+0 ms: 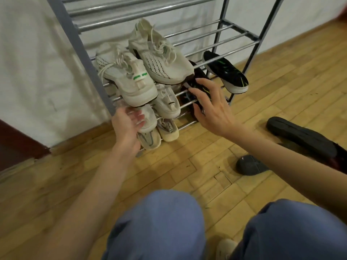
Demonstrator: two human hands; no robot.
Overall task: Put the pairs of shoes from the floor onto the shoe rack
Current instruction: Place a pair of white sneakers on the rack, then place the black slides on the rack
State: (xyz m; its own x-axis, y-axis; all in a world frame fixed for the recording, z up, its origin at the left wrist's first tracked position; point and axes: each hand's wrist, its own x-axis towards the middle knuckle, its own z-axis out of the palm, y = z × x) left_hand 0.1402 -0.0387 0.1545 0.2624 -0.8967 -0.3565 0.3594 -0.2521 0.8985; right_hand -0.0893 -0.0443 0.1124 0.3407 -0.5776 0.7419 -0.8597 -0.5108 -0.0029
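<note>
With both hands [129, 124] [212, 107] loose-fingered at the grey metal-bar shoe rack [242, 32], she's likely between pairs; next, the black rubber shoe [300, 136] on the floor.

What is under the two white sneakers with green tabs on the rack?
Below the white sneakers with green tabs, more pale sneakers sit on the lower shelves of the shoe rack. The left hand covers part of one, and their fronts are hidden.

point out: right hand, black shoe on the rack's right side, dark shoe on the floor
right hand [212, 109], head view, back of the hand.
black shoe [228, 72], head view, middle of its upper.
dark shoe [300, 136], head view, its upturned sole.
</note>
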